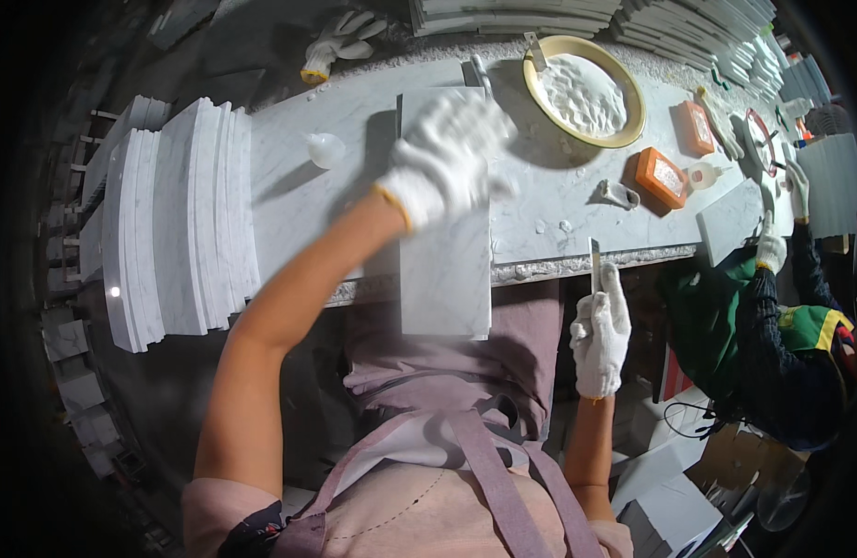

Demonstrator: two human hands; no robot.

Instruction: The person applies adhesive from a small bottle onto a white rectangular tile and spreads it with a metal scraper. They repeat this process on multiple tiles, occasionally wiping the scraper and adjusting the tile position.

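A long white marble slab [444, 284] with grey veining lies across the worktable, its near end jutting past the table's front edge towards my body. My left hand [447, 153], in a white knit glove, is over the slab's far half; motion smears its fingers, though the thumb sticks out to the right. Whether it touches the slab or holds anything cannot be made out. Right of the slab, in front of the table edge, my gloved right hand [600, 344] grips a narrow flat scraper blade [594, 265] pointing up, its index finger stretched alongside.
Marble slabs [182, 214] stand stacked at left. A yellow bowl [636, 121] of white paste holds another scraper [537, 51]. Orange blocks [661, 179], a small squeeze bottle [703, 175] and a crumpled piece [619, 194] lie at right. A glove [340, 46] lies behind; a co-worker [782, 344] works far right.
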